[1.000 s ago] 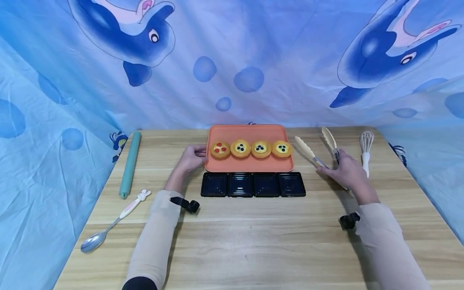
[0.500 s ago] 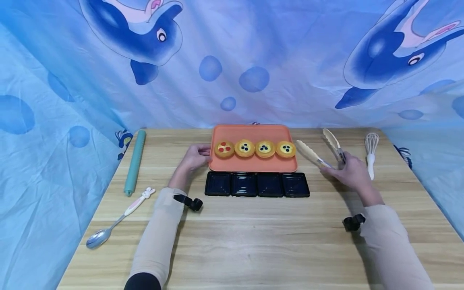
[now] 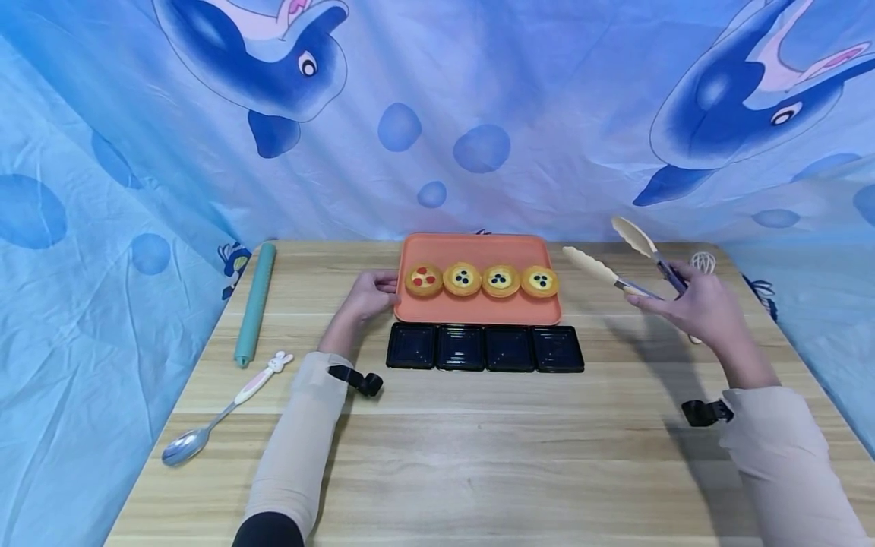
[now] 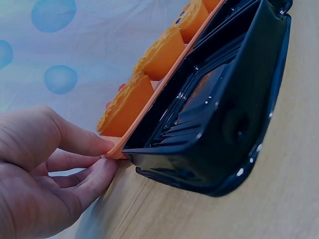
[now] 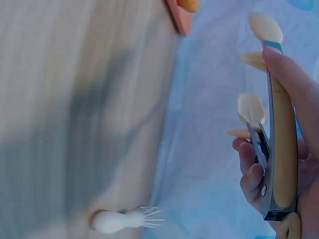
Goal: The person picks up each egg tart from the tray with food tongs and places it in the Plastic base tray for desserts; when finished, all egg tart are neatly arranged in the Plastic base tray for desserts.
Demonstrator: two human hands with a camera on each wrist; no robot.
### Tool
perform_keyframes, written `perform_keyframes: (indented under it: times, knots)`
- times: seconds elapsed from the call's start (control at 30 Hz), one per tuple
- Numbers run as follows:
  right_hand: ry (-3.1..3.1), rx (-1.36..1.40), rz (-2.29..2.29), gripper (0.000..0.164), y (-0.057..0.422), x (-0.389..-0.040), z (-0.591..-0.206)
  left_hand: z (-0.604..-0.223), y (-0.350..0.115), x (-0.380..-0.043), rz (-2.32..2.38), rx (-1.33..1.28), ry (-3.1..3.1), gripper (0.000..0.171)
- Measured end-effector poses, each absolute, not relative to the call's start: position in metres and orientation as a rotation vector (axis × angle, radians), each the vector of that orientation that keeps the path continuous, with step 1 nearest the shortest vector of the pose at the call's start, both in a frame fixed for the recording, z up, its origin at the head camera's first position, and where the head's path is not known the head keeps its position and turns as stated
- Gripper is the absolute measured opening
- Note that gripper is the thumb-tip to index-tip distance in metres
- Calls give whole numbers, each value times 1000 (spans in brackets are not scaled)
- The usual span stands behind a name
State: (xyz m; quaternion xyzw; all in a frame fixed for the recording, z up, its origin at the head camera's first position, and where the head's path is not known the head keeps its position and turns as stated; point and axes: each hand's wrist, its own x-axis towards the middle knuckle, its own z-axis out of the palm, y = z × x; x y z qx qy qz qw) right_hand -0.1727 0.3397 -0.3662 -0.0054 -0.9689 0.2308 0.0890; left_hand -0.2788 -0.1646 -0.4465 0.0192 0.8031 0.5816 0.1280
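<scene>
My left hand (image 3: 369, 296) pinches the left edge of an orange tray (image 3: 478, 312) between thumb and fingers; the left wrist view shows the thumb (image 4: 92, 142) on top of the rim. A row of egg tarts lies on the tray: a red-topped tart (image 3: 424, 282) at the left end, and tarts (image 3: 501, 281) with dark berry dots beside it. Directly in front stands a black plastic box (image 3: 485, 348) with several square compartments. My right hand (image 3: 711, 308) grips a pair of tongs (image 3: 593, 267) with cream tips, raised above the table, their arms spread apart and nothing between them.
A whisk (image 3: 702, 263) lies behind the right hand, partly hidden by it. On the left are a green rolling pin (image 3: 256, 304) and a spoon (image 3: 186, 447) with a rabbit-topped handle. A blue dolphin-print curtain (image 3: 437, 114) hangs behind the wooden table (image 3: 465, 456).
The right hand has lifted the tongs off the table and moved to the right with them, so that it now covers part of the whisk. The left hand stays at the tray's edge.
</scene>
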Motion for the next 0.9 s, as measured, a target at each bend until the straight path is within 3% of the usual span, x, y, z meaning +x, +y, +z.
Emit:
perform_keyframes:
  times: [0.2, 0.57, 0.9]
  knots:
    - [-2980, 154, 603, 97, 331, -178, -355, -448, -166, -278, 1701, 50, 2345, 57]
    - [-3099, 414, 591, 93, 315, -196, -368, -452, -167, -279, 1697, 44, 2342, 54]
    - [-3137, 448, 497, 87, 313, -203, -374, -447, -165, -280, 1727, -1, 2313, 56]
